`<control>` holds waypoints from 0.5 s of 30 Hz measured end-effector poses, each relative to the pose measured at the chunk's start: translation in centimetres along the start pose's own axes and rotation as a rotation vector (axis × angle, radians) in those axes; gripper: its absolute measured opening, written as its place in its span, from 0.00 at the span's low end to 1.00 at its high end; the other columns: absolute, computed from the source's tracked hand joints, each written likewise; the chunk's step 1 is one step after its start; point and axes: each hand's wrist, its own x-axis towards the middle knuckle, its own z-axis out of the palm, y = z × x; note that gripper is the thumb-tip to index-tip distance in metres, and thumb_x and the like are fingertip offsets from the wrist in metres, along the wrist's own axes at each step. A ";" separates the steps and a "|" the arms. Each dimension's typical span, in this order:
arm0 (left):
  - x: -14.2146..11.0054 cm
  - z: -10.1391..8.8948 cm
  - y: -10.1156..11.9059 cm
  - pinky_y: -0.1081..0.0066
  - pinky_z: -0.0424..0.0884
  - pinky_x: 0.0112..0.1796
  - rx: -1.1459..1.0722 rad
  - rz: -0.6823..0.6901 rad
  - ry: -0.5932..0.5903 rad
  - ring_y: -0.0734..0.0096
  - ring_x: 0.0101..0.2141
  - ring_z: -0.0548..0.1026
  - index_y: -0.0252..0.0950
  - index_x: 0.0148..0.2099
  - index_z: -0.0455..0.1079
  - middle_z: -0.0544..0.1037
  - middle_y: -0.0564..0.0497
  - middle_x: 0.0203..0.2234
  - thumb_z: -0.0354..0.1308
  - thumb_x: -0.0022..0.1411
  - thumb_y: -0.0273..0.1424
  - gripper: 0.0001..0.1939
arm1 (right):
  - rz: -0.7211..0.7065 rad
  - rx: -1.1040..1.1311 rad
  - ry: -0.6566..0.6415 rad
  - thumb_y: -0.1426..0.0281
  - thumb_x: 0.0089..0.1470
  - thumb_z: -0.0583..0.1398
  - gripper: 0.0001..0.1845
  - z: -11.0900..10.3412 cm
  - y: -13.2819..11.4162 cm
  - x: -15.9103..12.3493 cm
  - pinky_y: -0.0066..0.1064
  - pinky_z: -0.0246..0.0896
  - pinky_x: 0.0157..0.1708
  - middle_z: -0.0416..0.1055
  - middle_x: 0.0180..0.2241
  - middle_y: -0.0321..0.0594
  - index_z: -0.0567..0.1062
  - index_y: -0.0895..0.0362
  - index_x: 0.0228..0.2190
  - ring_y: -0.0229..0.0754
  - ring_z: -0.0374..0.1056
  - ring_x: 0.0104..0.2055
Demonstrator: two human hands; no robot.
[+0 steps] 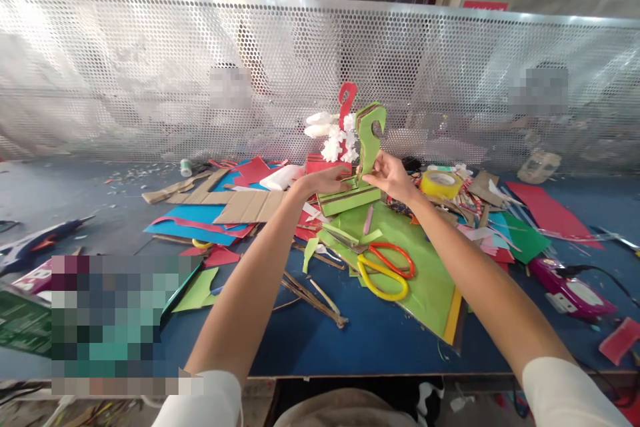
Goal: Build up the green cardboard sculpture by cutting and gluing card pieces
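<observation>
A green hook-shaped cardboard piece [371, 133] stands upright on a flat green-covered cardboard base [350, 199] in the middle of the blue table [350, 340]. My left hand [324, 180] lies on the base at the foot of the upright, fingers pressed down on it. My right hand [391, 175] pinches the lower part of the green upright from the right. Behind them stand a red hook shape [347, 99] and a white foam piece [333, 135] on a red base.
Scissors with a red and a yellow handle [385, 269] lie on green paper [425, 280] close to me. Yellow tape roll [440, 183] at right, purple glue gun [570, 290] far right, cardboard strips [245, 203] and blue paper left. A perforated metal screen [150, 67] closes the table's far side.
</observation>
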 end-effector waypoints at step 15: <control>0.5 0.6 1.2 0.62 0.76 0.53 -0.045 -0.010 0.060 0.50 0.53 0.80 0.40 0.60 0.75 0.84 0.47 0.53 0.58 0.62 0.41 0.26 | -0.001 0.012 0.006 0.50 0.45 0.76 0.32 0.0 0.1 0.0 0.34 0.65 0.34 0.57 0.30 0.31 0.60 0.51 0.31 0.40 0.61 0.32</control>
